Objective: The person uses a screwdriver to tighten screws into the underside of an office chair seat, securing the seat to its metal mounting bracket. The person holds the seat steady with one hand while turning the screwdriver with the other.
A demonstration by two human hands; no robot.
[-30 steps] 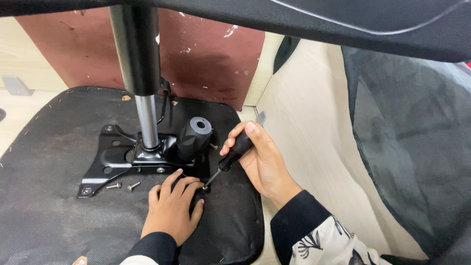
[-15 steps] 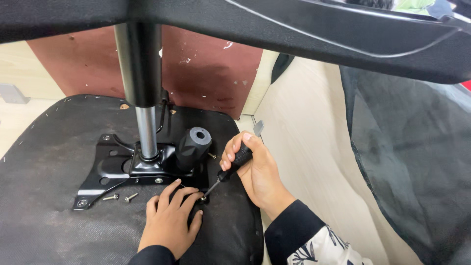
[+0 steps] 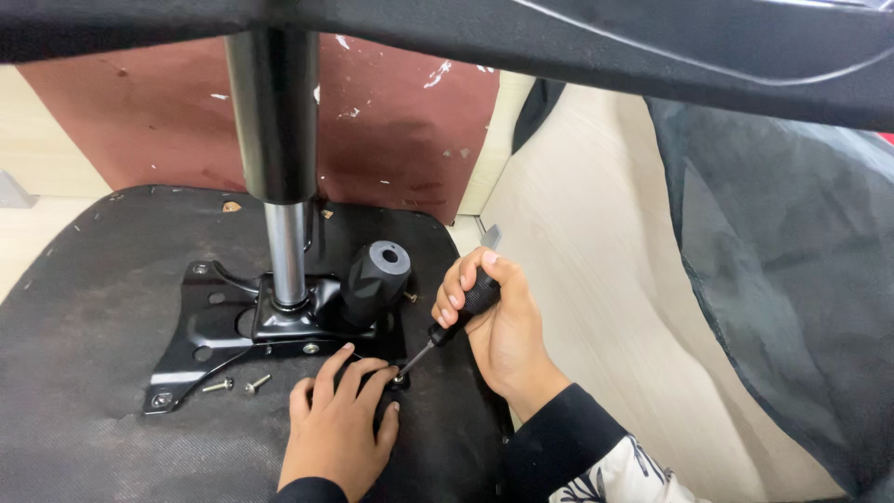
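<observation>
Screw: we find it at the near right corner of the black mounting plate (image 3: 233, 326), under the screwdriver (image 3: 447, 321) tip, mostly hidden by our fingertips.
Right hand (image 3: 498, 326): our fingers are clamped round the screwdriver's black handle, shaft angled down and left.
Left hand (image 3: 340, 424): flat on the upturned seat underside (image 3: 84, 298), fingers slightly apart, tips steadying the spot beside the tip.
Progress: we judge this corner is being worked; two loose screws (image 3: 233, 384) lie by the plate's near left edge, so more fastening looks left.
Around: gas cylinder (image 3: 284, 168) rises from the plate, black knob (image 3: 377, 275) beside it.
Hard to tell: whether the screw is seated; the far corners are unclear.
</observation>
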